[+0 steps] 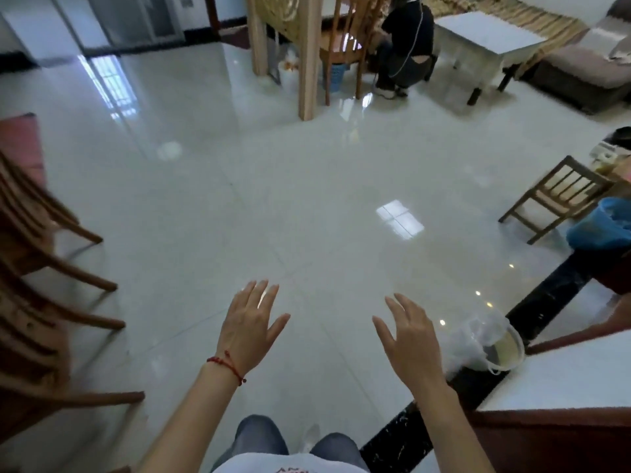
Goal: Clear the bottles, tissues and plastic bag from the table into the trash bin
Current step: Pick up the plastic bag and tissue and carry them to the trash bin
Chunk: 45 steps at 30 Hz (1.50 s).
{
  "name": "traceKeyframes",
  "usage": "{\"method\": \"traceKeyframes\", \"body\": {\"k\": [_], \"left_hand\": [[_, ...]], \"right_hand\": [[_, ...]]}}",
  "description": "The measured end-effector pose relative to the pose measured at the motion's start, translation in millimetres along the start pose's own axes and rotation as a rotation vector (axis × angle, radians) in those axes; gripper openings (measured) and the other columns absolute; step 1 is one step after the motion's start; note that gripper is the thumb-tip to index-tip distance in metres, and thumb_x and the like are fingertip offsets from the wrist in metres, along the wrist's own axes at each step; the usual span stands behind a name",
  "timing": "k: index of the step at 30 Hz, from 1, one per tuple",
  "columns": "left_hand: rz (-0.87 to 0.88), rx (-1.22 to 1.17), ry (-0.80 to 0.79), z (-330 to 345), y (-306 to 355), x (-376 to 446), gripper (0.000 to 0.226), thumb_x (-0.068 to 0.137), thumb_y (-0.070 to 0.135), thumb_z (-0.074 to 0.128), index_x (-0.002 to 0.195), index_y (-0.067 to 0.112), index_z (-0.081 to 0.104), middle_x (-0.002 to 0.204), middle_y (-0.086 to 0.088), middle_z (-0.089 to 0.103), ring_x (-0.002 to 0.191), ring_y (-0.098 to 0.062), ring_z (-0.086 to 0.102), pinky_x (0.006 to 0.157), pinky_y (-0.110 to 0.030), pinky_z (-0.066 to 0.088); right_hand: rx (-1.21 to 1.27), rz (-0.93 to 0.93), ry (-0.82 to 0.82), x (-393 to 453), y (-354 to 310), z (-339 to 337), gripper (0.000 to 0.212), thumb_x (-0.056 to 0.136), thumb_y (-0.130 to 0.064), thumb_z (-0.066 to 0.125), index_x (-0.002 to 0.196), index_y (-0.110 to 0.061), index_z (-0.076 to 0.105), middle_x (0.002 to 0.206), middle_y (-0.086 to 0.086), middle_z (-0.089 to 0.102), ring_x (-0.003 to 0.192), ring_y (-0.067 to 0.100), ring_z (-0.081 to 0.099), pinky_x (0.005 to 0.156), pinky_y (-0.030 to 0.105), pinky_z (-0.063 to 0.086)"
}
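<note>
My left hand (pixel 251 322) and my right hand (pixel 409 339) are both held out over the glossy floor, fingers spread and holding nothing. A red string bracelet circles my left wrist. To the right of my right hand a cream trash bin (pixel 508 351) lined with a clear plastic bag (pixel 473 339) stands on the floor, beside the corner of a white-topped table (pixel 563 380). No bottles or tissues show on the visible part of that table.
Wooden chairs (pixel 37 268) crowd the left edge. A small wooden chair (pixel 560 196) and a blue-lined bin (pixel 604 223) stand at the right. Far back, a person (pixel 404 46) crouches by a chair, near a white table (pixel 488 35) and a sofa (pixel 587 63).
</note>
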<state>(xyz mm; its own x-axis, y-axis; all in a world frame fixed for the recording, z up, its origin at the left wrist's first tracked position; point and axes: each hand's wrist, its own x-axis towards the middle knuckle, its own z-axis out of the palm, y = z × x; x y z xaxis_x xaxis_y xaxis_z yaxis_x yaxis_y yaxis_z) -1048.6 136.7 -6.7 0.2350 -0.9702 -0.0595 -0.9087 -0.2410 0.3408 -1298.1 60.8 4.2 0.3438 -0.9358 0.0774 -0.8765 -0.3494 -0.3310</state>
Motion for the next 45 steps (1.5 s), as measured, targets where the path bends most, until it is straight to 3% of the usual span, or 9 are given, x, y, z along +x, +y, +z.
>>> {"method": "traceKeyframes", "body": {"k": [5,8,16,22,32,40,45], "left_hand": [[-0.185,0.016,0.070,-10.6,-41.3,-1.5,0.071,0.094,0.055,0.013,0.116,0.003,0.056,0.116,-0.019,0.062,0.109,-0.037,0.057,0.097,-0.040,0.036],[-0.282,0.020,0.080,-17.9,-65.4,1.1,0.073,0.094,0.055,0.011,0.116,0.002,0.057,0.115,-0.021,0.062,0.108,-0.038,0.058,0.093,-0.045,0.046],[-0.460,0.000,0.131,-38.1,-141.8,47.5,0.076,0.093,0.057,0.013,0.117,0.000,0.057,0.115,-0.022,0.062,0.108,-0.039,0.057,0.090,-0.052,0.046],[-0.505,-0.009,0.132,-65.8,-201.3,105.1,0.078,0.093,0.057,0.010,0.117,0.000,0.057,0.116,-0.023,0.061,0.110,-0.039,0.056,0.093,-0.052,0.043],[-0.506,-0.004,0.130,-100.9,-280.5,231.0,0.079,0.092,0.058,0.010,0.119,0.000,0.057,0.119,-0.022,0.060,0.113,-0.040,0.055,0.092,-0.051,0.043],[-0.534,-0.023,0.126,-116.2,-335.0,371.3,0.081,0.091,0.060,0.009,0.122,0.001,0.055,0.124,-0.022,0.057,0.116,-0.040,0.052,0.095,-0.050,0.040],[-0.543,-0.013,0.152,-139.4,-365.3,452.3,0.080,0.091,0.060,0.009,0.123,0.002,0.054,0.125,-0.021,0.057,0.117,-0.039,0.052,0.096,-0.049,0.038]], "right_hand": [[0.026,-0.196,-0.082,49.3,-37.6,23.9,0.053,0.086,-0.043,0.038,0.112,-0.004,0.062,0.116,0.017,0.064,0.106,0.032,0.061,0.086,0.043,0.051],[0.039,-0.278,-0.115,78.4,-64.0,39.4,0.050,0.085,-0.042,0.043,0.111,-0.004,0.062,0.115,0.017,0.064,0.105,0.033,0.062,0.085,0.044,0.051],[0.072,-0.456,-0.157,174.8,-139.1,80.8,0.053,0.086,-0.045,0.037,0.114,-0.007,0.060,0.120,0.014,0.061,0.111,0.033,0.058,0.088,0.043,0.048],[0.105,-0.484,-0.166,250.6,-194.9,109.3,0.040,0.085,-0.028,0.063,0.118,-0.006,0.058,0.124,0.016,0.059,0.114,0.033,0.056,0.091,0.044,0.046],[0.119,-0.475,-0.187,383.6,-253.5,146.2,0.041,0.085,-0.028,0.063,0.119,-0.006,0.058,0.126,0.016,0.058,0.116,0.034,0.054,0.092,0.045,0.046],[0.111,-0.515,-0.212,543.1,-292.7,176.1,0.041,0.086,-0.030,0.062,0.119,-0.006,0.058,0.127,0.015,0.058,0.116,0.033,0.054,0.092,0.046,0.046],[0.096,-0.563,-0.238,636.2,-326.5,183.3,0.052,0.087,-0.045,0.040,0.117,-0.007,0.059,0.124,0.014,0.060,0.113,0.032,0.057,0.088,0.045,0.048]]}}
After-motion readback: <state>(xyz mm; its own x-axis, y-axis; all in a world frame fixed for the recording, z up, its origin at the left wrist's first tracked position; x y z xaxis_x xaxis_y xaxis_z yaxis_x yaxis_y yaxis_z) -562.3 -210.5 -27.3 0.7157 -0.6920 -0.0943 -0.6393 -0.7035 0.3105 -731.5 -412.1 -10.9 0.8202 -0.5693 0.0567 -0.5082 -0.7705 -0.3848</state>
